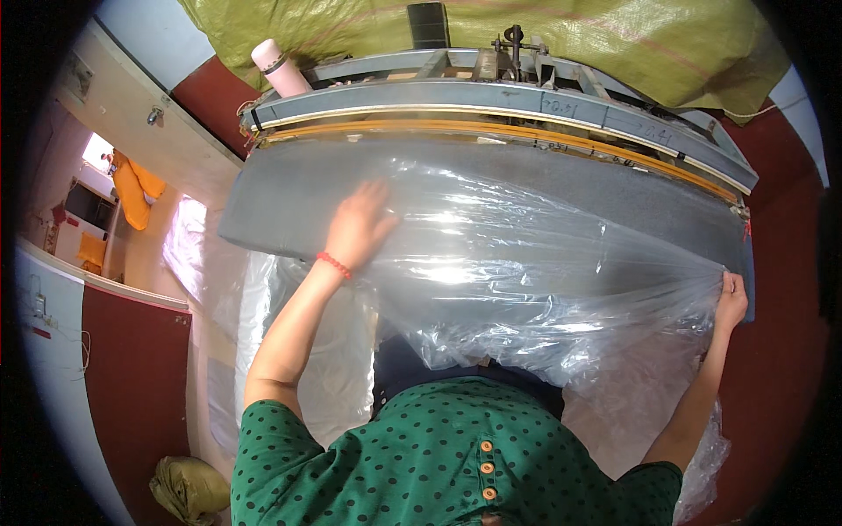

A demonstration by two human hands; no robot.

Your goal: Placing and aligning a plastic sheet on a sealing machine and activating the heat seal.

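A clear plastic sheet (491, 254) stretches over the grey padded top of a long work table (289, 184) and hangs down its near side in folds. My left hand (358, 223), a red bead bracelet at the wrist, lies flat on the left part of the sheet with its fingers spread, slightly blurred. At the right end of the table, my right hand (731, 302) pinches the sheet's edge, and creases fan out from it toward the left.
Behind the padded top runs a blue-grey metal frame (395, 98) with an orange strip (491, 130). A pink bottle (281, 68) stands at its left end. Yellow-green woven sheeting (614, 39) hangs behind. More plastic (307, 359) drapes at left, near a tied sack (189, 489) and a doorway.
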